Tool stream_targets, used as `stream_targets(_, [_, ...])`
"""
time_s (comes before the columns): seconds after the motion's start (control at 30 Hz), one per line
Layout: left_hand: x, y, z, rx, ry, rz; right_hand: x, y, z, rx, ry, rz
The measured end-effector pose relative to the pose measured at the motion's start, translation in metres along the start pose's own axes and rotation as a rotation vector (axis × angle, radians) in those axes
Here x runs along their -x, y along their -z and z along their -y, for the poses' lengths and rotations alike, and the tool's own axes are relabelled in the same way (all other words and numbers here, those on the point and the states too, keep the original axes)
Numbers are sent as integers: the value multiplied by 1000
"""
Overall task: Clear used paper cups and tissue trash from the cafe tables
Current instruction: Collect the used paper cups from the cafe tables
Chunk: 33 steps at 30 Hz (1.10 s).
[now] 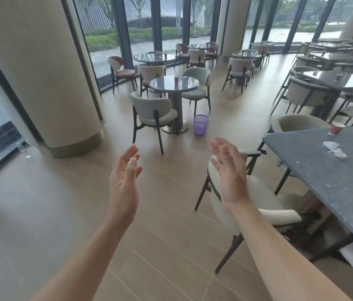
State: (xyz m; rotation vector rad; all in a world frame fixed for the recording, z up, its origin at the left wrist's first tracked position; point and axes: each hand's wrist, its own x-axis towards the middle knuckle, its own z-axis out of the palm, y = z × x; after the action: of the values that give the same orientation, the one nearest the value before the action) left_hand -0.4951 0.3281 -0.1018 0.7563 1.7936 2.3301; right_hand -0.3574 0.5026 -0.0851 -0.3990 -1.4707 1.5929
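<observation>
My left hand [125,181] and my right hand [228,170] are raised in front of me over the floor, palms facing each other, fingers relaxed, holding nothing. On the dark stone table [331,183] at the right lie a crumpled white tissue [334,149] and a red paper cup [336,128] near its far edge. Another red cup [176,79] stands on the round glass table [174,83] ahead. A purple mesh waste basket [201,124] sits on the floor beside that round table's base.
A large cream column [41,72] rises at the left by the window wall. Chairs ring the round table, and one chair [243,205] stands just under my right hand. More tables and chairs fill the back and right. A small bottle [22,149] stands by the window.
</observation>
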Motion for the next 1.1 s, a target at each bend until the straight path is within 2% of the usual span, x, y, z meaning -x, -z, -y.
stream_targets(0.47, [-243,-42,115,-21,41,49,-229,-56,-127,3,-26,-70])
stream_targets(0.8, [-460,-139,208,-29,60,40,-457,-55,-221,12,-55,-76])
stream_targets(1.1, [-606,-233,275,26,96,117,-607,-34,-273,37,-32,-145])
